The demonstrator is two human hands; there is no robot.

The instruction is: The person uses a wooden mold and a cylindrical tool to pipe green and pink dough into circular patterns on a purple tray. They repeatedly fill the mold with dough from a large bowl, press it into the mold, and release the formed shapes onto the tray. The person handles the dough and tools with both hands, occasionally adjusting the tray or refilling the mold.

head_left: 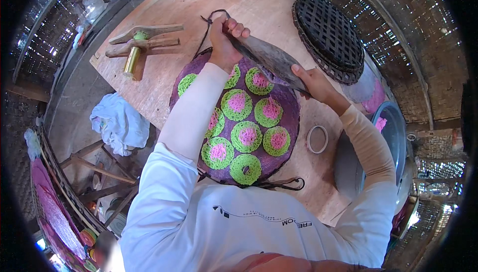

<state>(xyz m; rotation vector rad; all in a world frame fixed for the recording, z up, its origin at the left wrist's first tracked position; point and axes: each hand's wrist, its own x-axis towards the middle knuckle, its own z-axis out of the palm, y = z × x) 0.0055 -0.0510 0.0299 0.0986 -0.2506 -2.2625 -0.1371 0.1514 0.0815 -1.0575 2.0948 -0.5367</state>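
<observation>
A round tray lined with purple mesh (pixel 256 167) lies on the wooden table in front of my body. Several lacy noodle-like nests (pixel 246 136) sit on it, most green with a pink centre; the nearest one is a plain green ring (pixel 245 169). Across the tray's far side stretches a dark grey flat strip (pixel 273 57), its material unclear. My left hand (pixel 226 38) curls its fingers round the strip's far left end. At the other end, my right hand (pixel 316 85) pinches it, thumb on top. My left forearm covers some nests.
On the table's left lies a wooden-handled press with a brass cylinder (pixel 132 63). A black woven basket (pixel 331 33) stands at the far right. A white ring (pixel 317 139) lies right of the tray, near a grey-blue tub (pixel 396 122). Pale blue cloth (pixel 119 122) hangs bunched left.
</observation>
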